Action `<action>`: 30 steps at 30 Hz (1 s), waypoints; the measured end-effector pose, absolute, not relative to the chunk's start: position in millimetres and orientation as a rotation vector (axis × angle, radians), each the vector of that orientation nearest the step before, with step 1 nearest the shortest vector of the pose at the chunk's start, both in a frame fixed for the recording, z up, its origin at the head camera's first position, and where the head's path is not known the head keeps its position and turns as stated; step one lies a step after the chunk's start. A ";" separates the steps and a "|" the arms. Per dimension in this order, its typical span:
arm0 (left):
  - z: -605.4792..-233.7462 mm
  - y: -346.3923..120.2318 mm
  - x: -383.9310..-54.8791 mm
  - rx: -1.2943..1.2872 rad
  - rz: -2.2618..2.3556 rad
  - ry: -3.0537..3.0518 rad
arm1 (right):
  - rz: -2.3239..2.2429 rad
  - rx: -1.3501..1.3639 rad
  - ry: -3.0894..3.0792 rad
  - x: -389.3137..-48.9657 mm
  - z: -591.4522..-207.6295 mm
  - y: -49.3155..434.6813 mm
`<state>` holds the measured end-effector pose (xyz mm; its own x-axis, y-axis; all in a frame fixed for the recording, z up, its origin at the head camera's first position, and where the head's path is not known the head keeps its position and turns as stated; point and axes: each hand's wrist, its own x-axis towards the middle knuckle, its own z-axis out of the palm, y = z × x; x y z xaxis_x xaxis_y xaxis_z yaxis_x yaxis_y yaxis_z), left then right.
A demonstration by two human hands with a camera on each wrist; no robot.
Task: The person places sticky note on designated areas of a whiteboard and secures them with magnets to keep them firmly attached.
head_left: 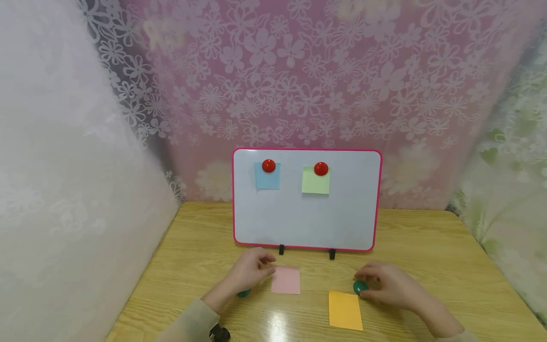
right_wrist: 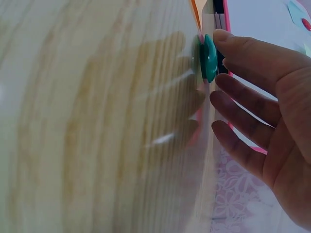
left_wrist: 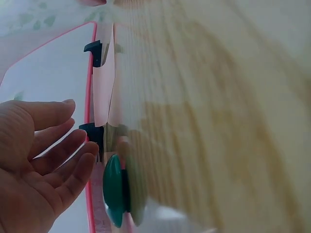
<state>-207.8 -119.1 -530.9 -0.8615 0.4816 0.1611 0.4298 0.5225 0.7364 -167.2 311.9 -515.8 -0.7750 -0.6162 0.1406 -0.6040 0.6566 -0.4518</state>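
A pink sticky note [head_left: 286,280] lies on the table in front of the whiteboard. My left hand [head_left: 252,268] hovers at its upper left corner; the left wrist view shows relaxed, parted fingers [left_wrist: 77,145] holding nothing. Partly hidden under that wrist in the head view is a green round magnet [left_wrist: 112,191]. To the right, another green magnet [head_left: 360,287] sits between the thumb and fingers of my right hand [head_left: 391,287]. Those fingers [right_wrist: 243,102] are spread, close around the magnet without a visible grip. An orange sticky note [head_left: 345,311] lies just left of the right hand.
The pink-framed whiteboard [head_left: 282,218] stands upright on black feet [head_left: 332,254]. On it, one red magnet [head_left: 268,166] holds a blue note [head_left: 268,180] and another red magnet [head_left: 321,168] holds a green note [head_left: 315,185]. Patterned curtains [head_left: 299,95] surround the wooden table [head_left: 196,232].
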 end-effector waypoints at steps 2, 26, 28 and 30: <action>-531.1 -118.7 -208.6 0.814 1.257 2.691 | -0.765 -1.043 2.829 -166.2 -516.3 312.2; -529.5 -107.7 -213.7 0.795 1.112 2.731 | -0.737 -1.041 2.803 -163.3 -518.7 312.3; -529.9 -106.4 -214.6 0.784 1.094 2.733 | -0.740 -1.031 2.797 -163.4 -518.5 312.3; -530.1 -105.5 -215.3 0.787 1.072 2.738 | -0.741 -1.027 2.794 -163.7 -518.2 312.2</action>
